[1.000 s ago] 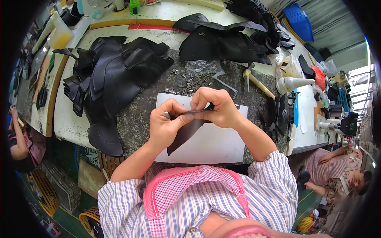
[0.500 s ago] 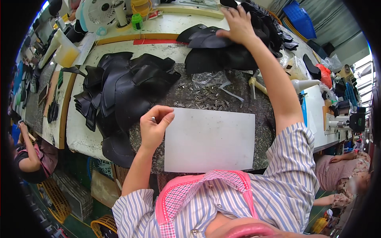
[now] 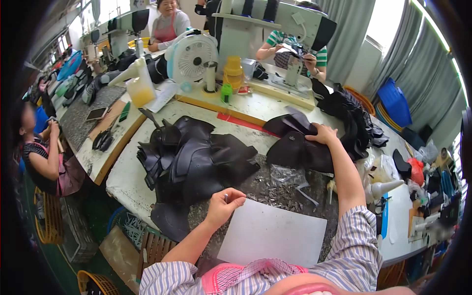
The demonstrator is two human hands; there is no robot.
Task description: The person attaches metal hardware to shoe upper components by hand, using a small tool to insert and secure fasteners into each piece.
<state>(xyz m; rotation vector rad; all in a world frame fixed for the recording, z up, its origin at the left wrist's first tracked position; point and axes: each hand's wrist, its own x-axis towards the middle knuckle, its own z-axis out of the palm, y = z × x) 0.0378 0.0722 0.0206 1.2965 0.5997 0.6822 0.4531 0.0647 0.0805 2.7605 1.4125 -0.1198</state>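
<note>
My right hand (image 3: 322, 133) is stretched out to the far side of the bench, its fingers bent over the top edge of a black leather piece (image 3: 295, 150) on a small heap. My left hand (image 3: 223, 204) sits close to me with its fingers curled, nothing visible in it, at the upper left corner of a white sheet (image 3: 273, 233) lying flat on the dark speckled bench top (image 3: 319, 206). A bigger pile of black leather pieces (image 3: 196, 157) lies just beyond my left hand.
Small metal bits and a clear bag (image 3: 282, 184) lie between the sheet and the heap. More black pieces (image 3: 354, 118) are stacked at the right. A white fan (image 3: 191, 56), a yellow bottle (image 3: 140, 88) and a sewing machine (image 3: 275, 24) stand further back. Other people sit opposite and at the left (image 3: 44, 152).
One second ago both hands held a black piece over the white sheet. The right hand then carried it out to the far heap; the left stayed by the sheet. My view has tilted upward.
</note>
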